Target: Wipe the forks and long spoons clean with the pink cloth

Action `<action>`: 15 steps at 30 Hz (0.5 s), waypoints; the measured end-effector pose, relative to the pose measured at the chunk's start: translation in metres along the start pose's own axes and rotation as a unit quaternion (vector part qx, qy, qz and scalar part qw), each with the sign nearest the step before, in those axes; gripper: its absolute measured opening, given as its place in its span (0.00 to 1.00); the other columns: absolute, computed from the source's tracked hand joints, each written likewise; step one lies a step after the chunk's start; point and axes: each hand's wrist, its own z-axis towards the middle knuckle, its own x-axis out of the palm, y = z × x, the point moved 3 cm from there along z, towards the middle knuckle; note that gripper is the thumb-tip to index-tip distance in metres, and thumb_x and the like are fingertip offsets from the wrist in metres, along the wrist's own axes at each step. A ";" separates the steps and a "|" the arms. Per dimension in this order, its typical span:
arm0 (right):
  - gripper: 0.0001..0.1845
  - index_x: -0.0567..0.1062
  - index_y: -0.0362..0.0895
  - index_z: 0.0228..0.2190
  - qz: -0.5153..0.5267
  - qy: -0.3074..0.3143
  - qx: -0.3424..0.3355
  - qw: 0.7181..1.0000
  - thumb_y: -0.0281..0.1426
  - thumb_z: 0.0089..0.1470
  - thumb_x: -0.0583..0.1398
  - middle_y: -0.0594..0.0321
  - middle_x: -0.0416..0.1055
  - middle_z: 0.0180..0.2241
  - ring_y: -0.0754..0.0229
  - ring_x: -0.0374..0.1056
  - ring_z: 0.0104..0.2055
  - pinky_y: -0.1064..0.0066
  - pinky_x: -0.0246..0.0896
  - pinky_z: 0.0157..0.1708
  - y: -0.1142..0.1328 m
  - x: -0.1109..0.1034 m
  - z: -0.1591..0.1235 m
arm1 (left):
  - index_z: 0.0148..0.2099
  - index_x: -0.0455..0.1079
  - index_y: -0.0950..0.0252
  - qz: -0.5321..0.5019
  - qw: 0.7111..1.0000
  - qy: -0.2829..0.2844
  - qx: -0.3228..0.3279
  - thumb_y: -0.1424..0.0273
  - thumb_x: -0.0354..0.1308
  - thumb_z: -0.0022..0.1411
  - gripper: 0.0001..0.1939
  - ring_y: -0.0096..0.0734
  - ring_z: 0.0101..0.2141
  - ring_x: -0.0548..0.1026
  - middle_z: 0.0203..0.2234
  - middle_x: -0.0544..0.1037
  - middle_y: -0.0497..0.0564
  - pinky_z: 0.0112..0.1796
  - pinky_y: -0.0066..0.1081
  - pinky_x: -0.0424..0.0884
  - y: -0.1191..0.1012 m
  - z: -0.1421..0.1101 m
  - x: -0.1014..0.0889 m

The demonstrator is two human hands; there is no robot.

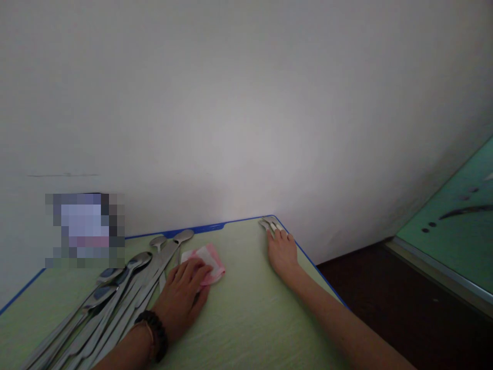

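My left hand point(185, 293), with a dark beaded bracelet on its wrist, lies over a folded pink and white cloth point(211, 259), its fingers curled on it. Just left of that hand, a bunch of long metal spoons and other cutlery point(127, 298) is spread on the table, bowls pointing away from me. At the table's far right corner, my right hand point(282, 252) has its fingers closed over metal forks point(264, 223). Their tined ends show past the fingertips; the handles are hidden under the hand.
The green tabletop point(246, 318) has a blue edge and stands against a white wall point(246, 113). A blurred-out object point(84, 226) stands at the back left. Right of the table are a dark floor point(377, 298) and a green patterned panel point(454, 221).
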 end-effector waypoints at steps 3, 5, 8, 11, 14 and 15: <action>0.22 0.65 0.41 0.51 -0.004 -0.003 0.007 1.000 0.24 0.57 0.44 0.49 0.66 0.46 0.51 0.59 0.48 0.62 0.48 0.43 -0.002 0.001 0.003 | 0.49 0.65 0.61 0.001 1.000 -0.004 0.001 0.70 0.49 0.60 0.14 0.43 0.47 0.65 0.44 0.69 0.54 0.48 0.45 0.61 0.000 0.000 0.000; 0.22 0.65 0.41 0.50 -0.005 -0.006 0.008 1.000 0.23 0.57 0.44 0.49 0.65 0.48 0.51 0.59 0.48 0.63 0.48 0.43 -0.003 0.002 0.004 | 0.49 0.65 0.61 0.002 1.000 -0.004 0.001 0.70 0.49 0.60 0.14 0.43 0.47 0.65 0.44 0.69 0.54 0.48 0.46 0.61 0.000 0.000 0.000; 0.22 0.67 0.41 0.49 -0.004 -0.010 0.000 1.000 0.23 0.57 0.43 0.49 0.65 0.47 0.51 0.59 0.48 0.63 0.48 0.42 -0.003 0.003 0.006 | 0.49 0.65 0.61 0.004 1.000 0.000 -0.002 0.69 0.49 0.60 0.14 0.43 0.47 0.65 0.44 0.69 0.54 0.47 0.46 0.61 0.001 0.000 0.001; 0.22 0.67 0.41 0.49 -0.007 -0.020 0.001 1.000 0.23 0.57 0.43 0.49 0.66 0.46 0.51 0.60 0.47 0.62 0.49 0.41 -0.004 0.004 0.008 | 0.49 0.65 0.61 0.003 1.000 0.005 -0.003 0.70 0.49 0.60 0.15 0.43 0.47 0.64 0.44 0.69 0.54 0.48 0.46 0.61 0.001 0.001 0.002; 0.22 0.67 0.42 0.49 -0.009 -0.027 0.010 1.000 0.23 0.57 0.44 0.49 0.67 0.46 0.51 0.61 0.45 0.62 0.50 0.40 -0.005 0.004 0.009 | 0.49 0.65 0.61 -0.001 1.000 0.005 -0.001 0.69 0.49 0.59 0.15 0.44 0.48 0.64 0.44 0.69 0.54 0.48 0.46 0.60 0.001 0.001 0.002; 0.22 0.67 0.43 0.49 -0.009 -0.028 0.014 0.999 0.23 0.56 0.44 0.49 0.67 0.46 0.51 0.61 0.45 0.62 0.50 0.39 -0.006 0.004 0.009 | 0.49 0.66 0.61 -0.002 1.000 0.003 -0.002 0.69 0.49 0.59 0.15 0.44 0.48 0.64 0.44 0.69 0.54 0.48 0.46 0.60 0.001 0.000 0.002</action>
